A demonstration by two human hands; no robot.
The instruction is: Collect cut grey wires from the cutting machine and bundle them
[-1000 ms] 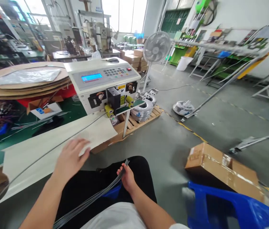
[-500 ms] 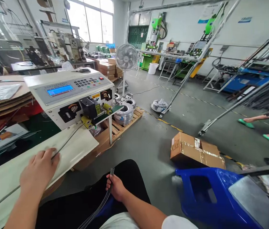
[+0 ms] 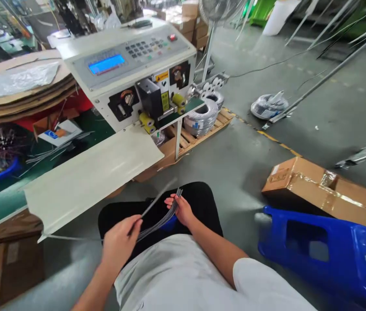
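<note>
My left hand (image 3: 122, 239) is closed on a grey cable (image 3: 157, 198), whose blurred front end points up and right over my lap and whose tail trails left past the tray's lower corner. Over my right thigh, my right hand (image 3: 181, 209) grips a bundle of grey cables (image 3: 160, 223) close to their upper ends; the bundle curves down toward my left wrist. In front, the pale sloping tray (image 3: 95, 172) has no cable on it. It leads up to a white machine (image 3: 131, 65) with a lit blue display and yellow rollers (image 3: 147, 122).
Cardboard discs (image 3: 23, 103) are stacked left of the machine. Wire coils (image 3: 202, 116) rest on a wooden pallet (image 3: 207, 136). On the floor at right are a taped carton (image 3: 319, 185) and a blue plastic stool (image 3: 306, 242). A fan (image 3: 218, 8) stands behind.
My left hand has come off the tray to my lap, bringing the cable away from the rollers. My right hand still holds its bundle. The view has tilted down and turned left.
</note>
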